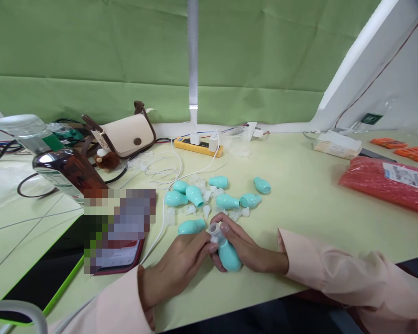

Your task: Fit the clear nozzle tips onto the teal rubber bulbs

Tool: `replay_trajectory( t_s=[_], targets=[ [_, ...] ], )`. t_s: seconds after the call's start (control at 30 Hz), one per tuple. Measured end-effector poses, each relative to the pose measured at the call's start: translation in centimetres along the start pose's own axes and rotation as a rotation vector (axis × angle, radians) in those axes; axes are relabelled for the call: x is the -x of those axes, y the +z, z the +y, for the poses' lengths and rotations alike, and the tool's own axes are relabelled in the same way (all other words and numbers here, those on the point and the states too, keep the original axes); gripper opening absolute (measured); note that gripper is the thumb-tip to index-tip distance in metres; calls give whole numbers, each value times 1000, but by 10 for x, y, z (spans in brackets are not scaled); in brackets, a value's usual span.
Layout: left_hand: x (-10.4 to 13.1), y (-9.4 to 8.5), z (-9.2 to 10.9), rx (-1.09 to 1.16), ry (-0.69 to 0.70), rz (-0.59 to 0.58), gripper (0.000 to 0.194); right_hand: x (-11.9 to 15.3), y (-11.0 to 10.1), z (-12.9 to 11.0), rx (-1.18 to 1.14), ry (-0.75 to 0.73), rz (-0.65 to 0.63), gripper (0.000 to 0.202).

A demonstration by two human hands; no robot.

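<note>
Near the middle of the table [299, 185], the left hand [179, 264] is pinching a translucent fitting [216, 232] between thumb and fingers. The right hand [245, 246] is clamping around a teal bulb [229, 257], its fingers also pressing on the fitting, which is sitting at the bulb's narrow end. The bulb is tilting, its rounded end facing near and right. Just beyond the hands, other teal bulbs [194, 196] are lying among loose translucent pieces [206, 212].

Writing is showing in several places, but none is coming out readable. At far right, a clear bottle [371, 118] is wearing a green label with white marks. Nearer on the right, a red package [372, 178] is carrying a white printed label [411, 177]. At left, a bottle of dark liquid [73, 167] is bearing a pale label with tiny print. Near it, a phone [123, 257] is displaying a screen partly hidden by pixelation.
</note>
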State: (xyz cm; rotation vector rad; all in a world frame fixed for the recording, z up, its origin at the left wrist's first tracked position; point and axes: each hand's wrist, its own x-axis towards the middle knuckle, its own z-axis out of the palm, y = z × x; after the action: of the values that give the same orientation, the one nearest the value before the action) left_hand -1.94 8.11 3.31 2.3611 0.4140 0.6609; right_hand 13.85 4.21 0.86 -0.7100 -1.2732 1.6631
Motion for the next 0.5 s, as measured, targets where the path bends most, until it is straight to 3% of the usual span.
replay_trajectory(
  t_s=[0.17,0.33,0.5],
  targets=[
    [1,5,-7,-199,87,46,24,0,0,3,-18,-2,31,24],
    [1,10,-11,-281,48,37,24,-1,0,2,7,5,81,26],
    [2,9,-9,-373,34,104,26,-1,-1,4,22,-6,162,25]
  ],
)
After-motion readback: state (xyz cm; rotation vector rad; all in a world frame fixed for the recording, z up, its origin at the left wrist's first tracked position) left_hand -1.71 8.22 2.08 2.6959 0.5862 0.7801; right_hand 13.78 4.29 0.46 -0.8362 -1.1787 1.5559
